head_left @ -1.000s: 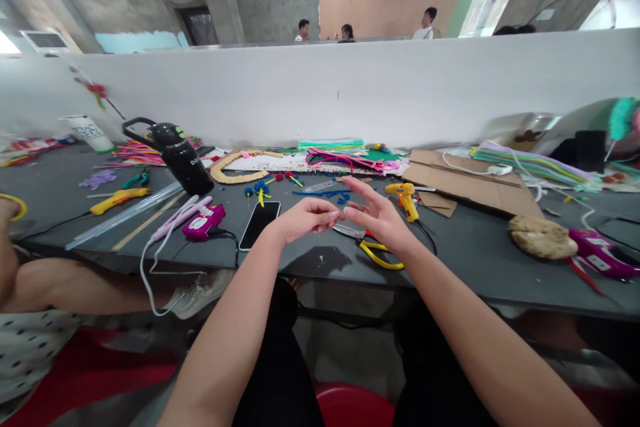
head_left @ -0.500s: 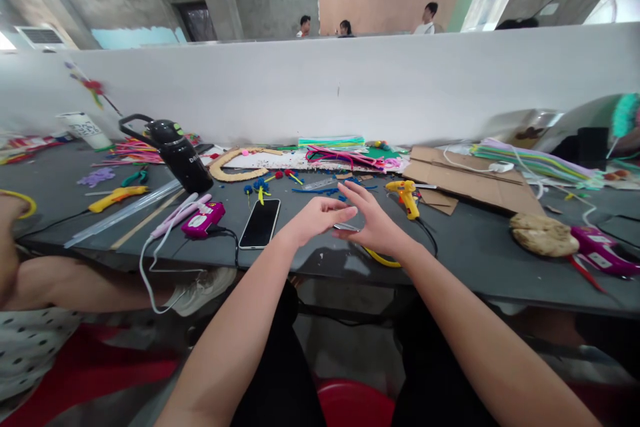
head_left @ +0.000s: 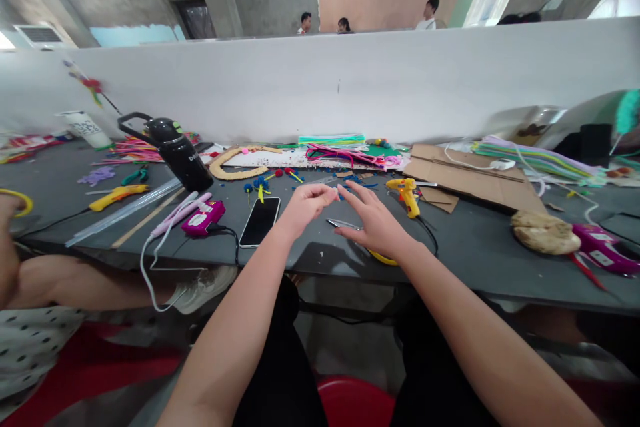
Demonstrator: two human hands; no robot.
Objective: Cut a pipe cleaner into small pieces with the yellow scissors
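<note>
My left hand [head_left: 311, 208] is raised over the grey table with thumb and forefinger pinched together. What the pinch holds, if anything, is too small to make out. Close to its right, my right hand [head_left: 373, 217] has its forefinger and thumb stretched apart. A pair of scissors [head_left: 344, 223] sits in the right hand, silver blades pointing left beneath the thumb, with a yellow handle showing under the palm. The lower fingers around the handle are hidden. Beyond the hands lie blue pipe cleaner scraps [head_left: 367, 185]. A yellow glue gun [head_left: 406, 197] lies right of my right hand.
Left of my hands lie a phone [head_left: 260, 221], a purple device [head_left: 204, 218] with cables and a black bottle [head_left: 180, 160]. Pipe cleaner bundles [head_left: 335, 155] line the partition. Cardboard [head_left: 475, 180] lies right. A person's arm [head_left: 6, 240] reaches in at far left.
My hands have drawn slightly apart, the left one lifting a little and closing its pinch. More of the scissor blades shows now, pointing left.
</note>
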